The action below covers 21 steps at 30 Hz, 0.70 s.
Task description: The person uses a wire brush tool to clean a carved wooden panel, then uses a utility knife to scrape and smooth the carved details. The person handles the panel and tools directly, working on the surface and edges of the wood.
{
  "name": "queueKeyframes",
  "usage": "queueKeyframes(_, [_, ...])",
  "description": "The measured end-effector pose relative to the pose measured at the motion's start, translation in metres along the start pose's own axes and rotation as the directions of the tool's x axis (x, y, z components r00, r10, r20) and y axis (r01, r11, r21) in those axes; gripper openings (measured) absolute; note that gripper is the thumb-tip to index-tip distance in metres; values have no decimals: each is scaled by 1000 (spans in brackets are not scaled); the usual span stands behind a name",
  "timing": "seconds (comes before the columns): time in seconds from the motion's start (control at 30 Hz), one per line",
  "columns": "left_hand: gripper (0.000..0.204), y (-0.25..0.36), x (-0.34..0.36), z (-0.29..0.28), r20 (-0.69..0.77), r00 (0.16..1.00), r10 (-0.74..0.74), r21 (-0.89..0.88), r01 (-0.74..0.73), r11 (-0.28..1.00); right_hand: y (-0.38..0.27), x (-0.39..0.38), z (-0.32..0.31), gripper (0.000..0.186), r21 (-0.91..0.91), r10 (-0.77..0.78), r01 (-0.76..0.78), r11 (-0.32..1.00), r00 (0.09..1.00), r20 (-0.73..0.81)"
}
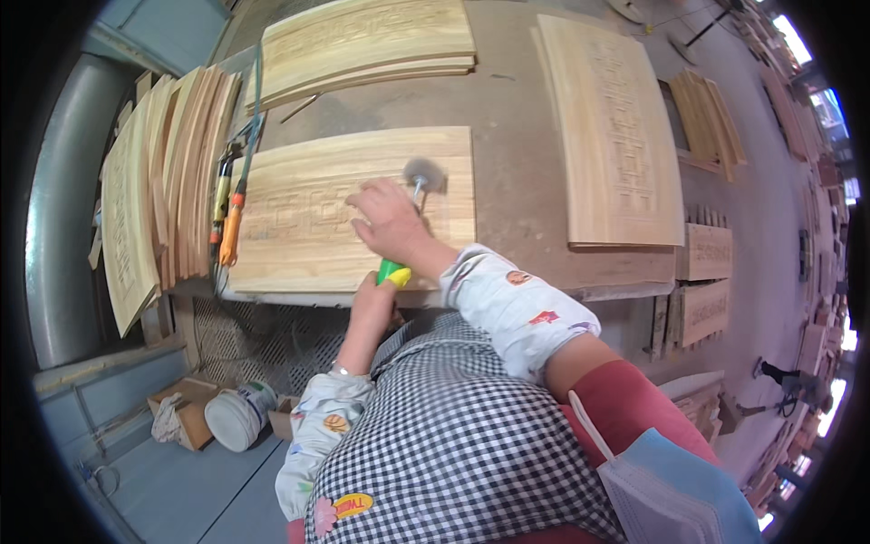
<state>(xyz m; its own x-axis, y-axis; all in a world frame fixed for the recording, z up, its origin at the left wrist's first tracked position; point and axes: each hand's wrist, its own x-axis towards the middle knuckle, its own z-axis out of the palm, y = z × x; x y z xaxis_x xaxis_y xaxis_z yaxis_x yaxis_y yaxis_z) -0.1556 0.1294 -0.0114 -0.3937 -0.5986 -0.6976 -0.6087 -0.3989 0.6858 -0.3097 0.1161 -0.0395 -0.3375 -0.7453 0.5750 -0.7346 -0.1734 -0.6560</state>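
A pale carved wooden panel (299,258) lies on the bench in front of me. My left hand (367,304) is closed around the green and yellow handle of a rotary tool (392,270) at the panel's near edge. Beyond my right wrist the tool's metal shaft shows, ending in a round grey disc (423,175) that is blurred over the panel. My right hand (390,218) reaches across above the tool, fingers apart and pointing left over the carved pattern. It hides the middle of the tool.
More carved panels lie stacked at the far side (362,45) and on the right (621,136). Upright boards (195,172) lean at the left. Two corded tools, one orange (233,227), one yellow (220,195), rest beside the panel. A white bucket (237,419) stands below.
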Motion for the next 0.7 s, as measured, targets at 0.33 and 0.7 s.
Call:
queueKeyframes(0.33, [27,-7,2,-11,-112,993,-39,-181,18,983,2,22,39,31,114,-109,91,989,980,166])
queueKeyframes(0.7, [25,-18,-4,-50,-260,952,-160,-451,27,892,-29,39,112,28,257,-222,144,956,926,306])
